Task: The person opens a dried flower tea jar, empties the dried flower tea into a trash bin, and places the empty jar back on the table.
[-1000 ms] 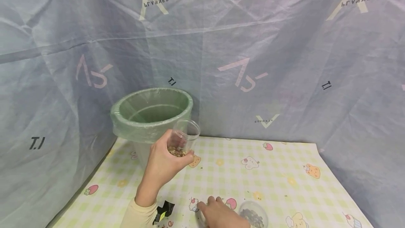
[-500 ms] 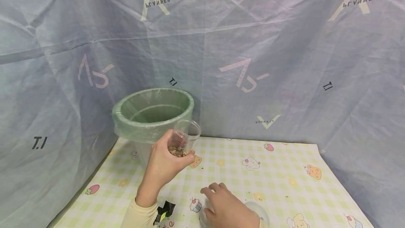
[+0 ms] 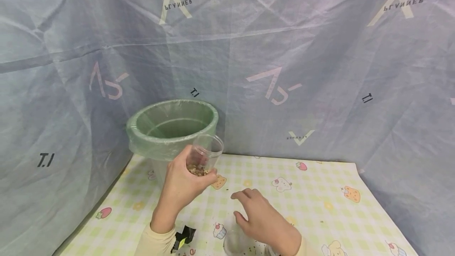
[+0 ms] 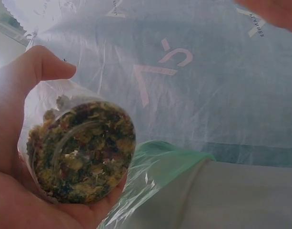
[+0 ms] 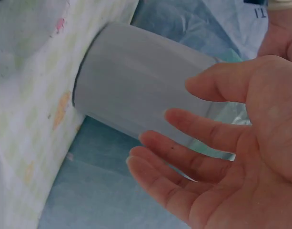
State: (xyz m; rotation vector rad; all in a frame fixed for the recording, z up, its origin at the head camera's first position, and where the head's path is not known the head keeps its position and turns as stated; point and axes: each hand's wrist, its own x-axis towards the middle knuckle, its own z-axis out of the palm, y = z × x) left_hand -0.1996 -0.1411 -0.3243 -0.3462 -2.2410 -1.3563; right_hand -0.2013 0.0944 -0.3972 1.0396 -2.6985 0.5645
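Note:
My left hand [image 3: 183, 187] grips a clear plastic cup [image 3: 212, 154] in the air, in front of the bin. The cup is tilted, and dried flowery bits [image 3: 197, 170] in brown and yellow lie in its bottom. In the left wrist view those bits [image 4: 84, 155] show through the base, with fingers and thumb around the wall. My right hand [image 3: 261, 218] is over the table, holding nothing; in the right wrist view its fingers [image 5: 198, 129] are spread and lightly bent. Just below it stands a clear round container [image 3: 234, 244], partly cut off by the frame.
A bin [image 3: 172, 149] with a green plastic liner stands at the back left, behind the cup. A black item [image 3: 185, 236] with a yellow patch lies beside the left sleeve. Small dark crumbs dot the checked tablecloth [image 3: 302, 200]. Grey-blue sheeting [image 3: 320, 70] hangs behind.
My right hand has lifted off the clear round container and moved up and forward. The other container with dark bits is now mostly behind the right forearm. My left hand stays nearly still.

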